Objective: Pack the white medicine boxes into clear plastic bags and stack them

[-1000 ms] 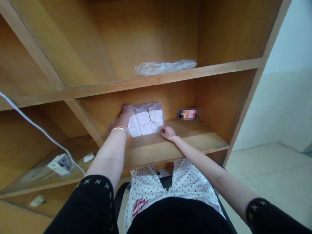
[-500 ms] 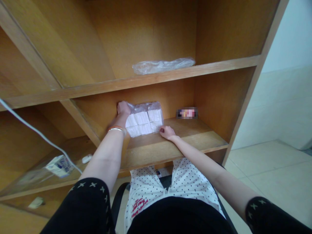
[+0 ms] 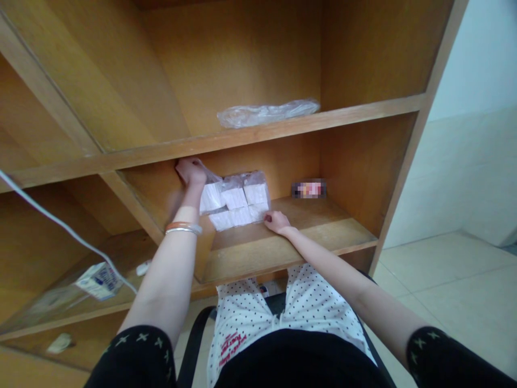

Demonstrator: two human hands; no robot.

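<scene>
Tissue packs (image 3: 234, 202) on wooden shelf (image 3: 315, 221), blurred box (image 3: 309, 188) nearby.

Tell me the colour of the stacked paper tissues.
The stacked paper tissues are white, best seen in the head view.

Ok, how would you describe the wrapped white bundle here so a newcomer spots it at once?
In the wooden shelving, go to the shelf just in front of the person. The white tissue bundle sits there in clear plastic, its wrapper pinched by the left hand, unlike the flat plastic bag on the shelf above.
</scene>
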